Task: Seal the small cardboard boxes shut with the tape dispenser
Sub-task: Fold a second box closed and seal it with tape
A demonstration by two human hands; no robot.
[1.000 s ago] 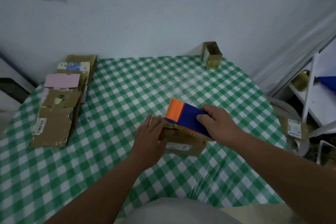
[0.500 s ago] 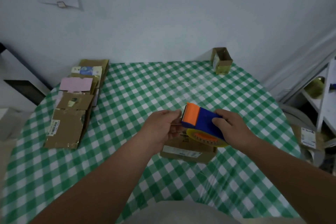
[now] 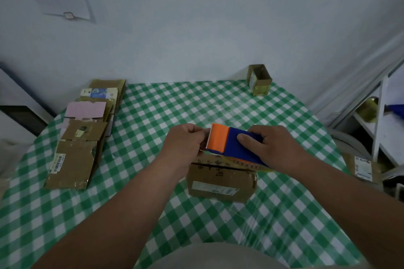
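Note:
A small brown cardboard box lies on the green checked table, its flaps down and a white label on its near side. Just above it my right hand grips a tape dispenser with a blue body and an orange front with a toothed cutter. My left hand is curled at the cutter end, fingers pinching at the tape's loose end, which is too thin to see plainly.
Several flattened cardboard boxes lie in a row along the table's left side. An open small box stands at the far right corner by the wall. White shelving and a labelled box sit to the right of the table.
My left hand left the box top and rose to the dispenser's cutter end. The dispenser lifted off the box a little. The head tilted up, showing more wall.

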